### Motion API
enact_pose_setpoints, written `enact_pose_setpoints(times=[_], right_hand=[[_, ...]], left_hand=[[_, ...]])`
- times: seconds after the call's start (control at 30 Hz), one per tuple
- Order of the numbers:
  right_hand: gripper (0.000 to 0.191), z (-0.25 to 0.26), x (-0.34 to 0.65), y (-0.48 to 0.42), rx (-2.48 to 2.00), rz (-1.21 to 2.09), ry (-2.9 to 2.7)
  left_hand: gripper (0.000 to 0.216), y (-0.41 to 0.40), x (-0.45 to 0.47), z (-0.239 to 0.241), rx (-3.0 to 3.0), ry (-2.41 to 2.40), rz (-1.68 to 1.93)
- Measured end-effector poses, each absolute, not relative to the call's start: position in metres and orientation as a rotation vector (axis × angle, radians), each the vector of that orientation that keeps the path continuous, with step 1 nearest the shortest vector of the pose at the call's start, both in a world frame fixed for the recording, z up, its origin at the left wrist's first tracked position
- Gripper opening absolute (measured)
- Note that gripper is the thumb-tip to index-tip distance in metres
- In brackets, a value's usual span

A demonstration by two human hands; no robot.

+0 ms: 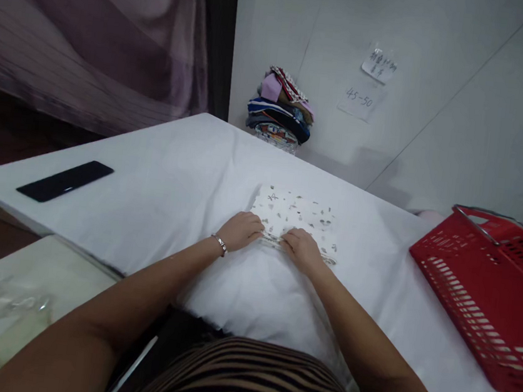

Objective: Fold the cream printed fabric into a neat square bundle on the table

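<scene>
A folded white cloth (295, 212) with a small grey-brown print lies flat on the white-covered table (163, 185). Several layers show along its near edge. At the left part of that edge, my left hand (241, 230) has its fingers closed on the fabric; a bracelet (220, 245) circles that wrist. My right hand (301, 249) grips the same near edge around its middle, a short gap from the left one. The thumbs and the undersides of the fingers are partly hidden.
On the right of the table stands a red plastic basket (477, 296) with a metal handle. A black flat rectangular object (65, 181) lies at the left. Beyond the far edge, folded clothes (281, 110) are stacked by the wall. Lower left shows a pale surface with clear plastic (17, 306).
</scene>
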State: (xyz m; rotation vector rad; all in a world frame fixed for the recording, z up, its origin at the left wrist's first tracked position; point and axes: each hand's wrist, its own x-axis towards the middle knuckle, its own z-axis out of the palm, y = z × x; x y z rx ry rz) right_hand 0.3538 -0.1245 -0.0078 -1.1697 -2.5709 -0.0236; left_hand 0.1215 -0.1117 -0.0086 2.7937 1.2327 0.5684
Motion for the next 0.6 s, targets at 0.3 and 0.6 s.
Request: enact_pose_setpoints(times=[0.3, 0.6], right_hand=[[0.024, -0.0062, 0.3529, -0.1239, -1.193, 0.072, -2.528], [0.02, -0.0056, 0.3521, -0.123, -1.245, 0.139, -2.495]], left_hand=[[0.029, -0.1075, 0.1254, -0.0044, 2.814, 1.244, 0.5], [0.027, -0.1056, 0.1298, -0.0049, 2.807, 1.331, 0.492]])
